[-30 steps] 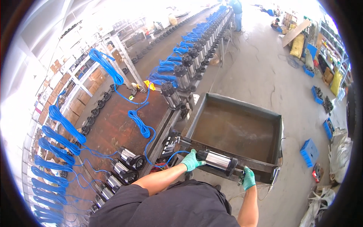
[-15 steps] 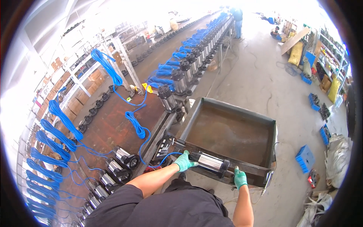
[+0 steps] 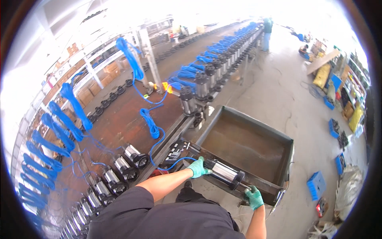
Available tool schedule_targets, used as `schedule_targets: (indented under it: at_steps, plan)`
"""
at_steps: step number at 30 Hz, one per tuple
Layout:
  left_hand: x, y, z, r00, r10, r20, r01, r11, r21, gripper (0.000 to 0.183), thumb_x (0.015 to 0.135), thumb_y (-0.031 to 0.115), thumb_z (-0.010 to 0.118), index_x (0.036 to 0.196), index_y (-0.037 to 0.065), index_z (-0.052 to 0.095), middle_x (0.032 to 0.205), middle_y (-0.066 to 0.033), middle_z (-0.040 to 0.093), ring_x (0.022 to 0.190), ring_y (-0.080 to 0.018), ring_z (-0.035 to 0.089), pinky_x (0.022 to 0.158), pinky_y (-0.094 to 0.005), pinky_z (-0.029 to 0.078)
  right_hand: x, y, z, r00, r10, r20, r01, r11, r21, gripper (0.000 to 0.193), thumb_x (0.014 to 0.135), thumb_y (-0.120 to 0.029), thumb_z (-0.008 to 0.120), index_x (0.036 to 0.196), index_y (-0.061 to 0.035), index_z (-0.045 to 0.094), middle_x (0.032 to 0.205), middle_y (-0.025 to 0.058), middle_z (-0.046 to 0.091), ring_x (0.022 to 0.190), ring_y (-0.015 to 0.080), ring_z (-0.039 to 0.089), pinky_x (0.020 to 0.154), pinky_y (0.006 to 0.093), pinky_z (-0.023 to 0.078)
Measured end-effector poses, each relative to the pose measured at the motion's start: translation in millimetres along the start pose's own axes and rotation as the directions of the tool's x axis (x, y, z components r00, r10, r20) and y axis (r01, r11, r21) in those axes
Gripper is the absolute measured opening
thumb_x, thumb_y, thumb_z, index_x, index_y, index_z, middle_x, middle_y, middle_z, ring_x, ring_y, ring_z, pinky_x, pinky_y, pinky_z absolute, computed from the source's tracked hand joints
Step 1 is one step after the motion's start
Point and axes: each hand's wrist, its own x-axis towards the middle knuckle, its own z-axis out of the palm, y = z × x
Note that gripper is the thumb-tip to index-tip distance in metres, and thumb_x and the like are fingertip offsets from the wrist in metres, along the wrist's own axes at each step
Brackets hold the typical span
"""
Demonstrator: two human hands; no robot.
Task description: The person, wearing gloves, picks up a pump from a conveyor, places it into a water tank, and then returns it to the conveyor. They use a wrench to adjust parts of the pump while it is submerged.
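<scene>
A submersible pump, a silver cylinder with black ends, lies on its side along the near edge of a metal water tank. My left hand, in a green glove, is closed on its left black end, where a blue cable comes off. At the other end, my right hand, also gloved in green, is closed around the outer end of a thin rod that points toward the pump. The glove hides part of the rod. A black control box with light markings sits left of the pump.
On the left bench lie several pumps, and coiled blue cables hang behind them. A long row of upright pumps runs into the distance, where a person stands. Blue crates are on the floor to the right.
The view has shifted, so most of the scene sits further right. Both hands stay at the pump's two ends; the right hand's fingers are more curled at the rod.
</scene>
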Motion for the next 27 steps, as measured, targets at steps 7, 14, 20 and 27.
schedule_targets:
  at_steps: [7,14,20,27]
  plan:
    - [8.8,-13.4,9.8,0.999,0.026,-0.026,-0.025,0.999,0.034,0.114,0.076,0.056,0.082,0.148,-0.013,0.029,0.133,-0.0351,0.057,0.125,-0.0414,0.059,0.103,-0.0415,0.049,37.6,12.9,-12.6,0.863,0.476,-0.167,-0.461,0.879,0.119,0.046,0.102,-0.048,0.058,0.083,-0.0064,0.062,0.065,0.0026,0.057,0.058,0.0164,0.054,0.057,0.0333,0.048]
    - [10.3,-20.4,12.0,0.997,0.061,-0.048,-0.058,0.997,0.053,0.104,0.075,0.056,0.083,0.139,-0.013,0.036,0.120,-0.0340,0.063,0.115,-0.0429,0.064,0.095,-0.0434,0.052,-5.4,-23.9,1.0,0.871,-0.473,0.129,0.365,0.450,-0.815,0.043,0.081,-0.002,0.072,0.123,-0.0068,0.066,0.128,0.0171,0.063,0.111,0.0372,0.063,0.092,0.0403,0.053]
    - [4.1,-10.9,7.2,0.997,0.063,-0.049,-0.063,0.998,0.012,0.104,0.074,0.055,0.084,0.137,-0.014,0.037,0.118,-0.0335,0.064,0.113,-0.0428,0.065,0.094,-0.0426,0.052,-3.0,-16.6,-2.2,0.856,-0.494,0.153,0.378,0.396,-0.837,0.035,0.088,-0.014,0.071,0.121,-0.0051,0.068,0.119,0.0180,0.067,0.101,0.0312,0.066,0.089,0.0379,0.053]
    - [-1.3,-7.0,1.5,0.999,0.002,-0.038,-0.004,0.998,-0.068,0.096,0.071,0.050,0.088,0.132,-0.010,0.043,0.115,-0.0293,0.067,0.108,-0.0400,0.067,0.092,-0.0427,0.053,40.3,19.4,5.2,0.965,0.102,-0.243,-0.115,0.993,-0.040,0.037,0.102,-0.039,0.061,0.089,-0.0054,0.072,0.071,0.0014,0.063,0.056,0.0121,0.054,0.050,0.0297,0.042]
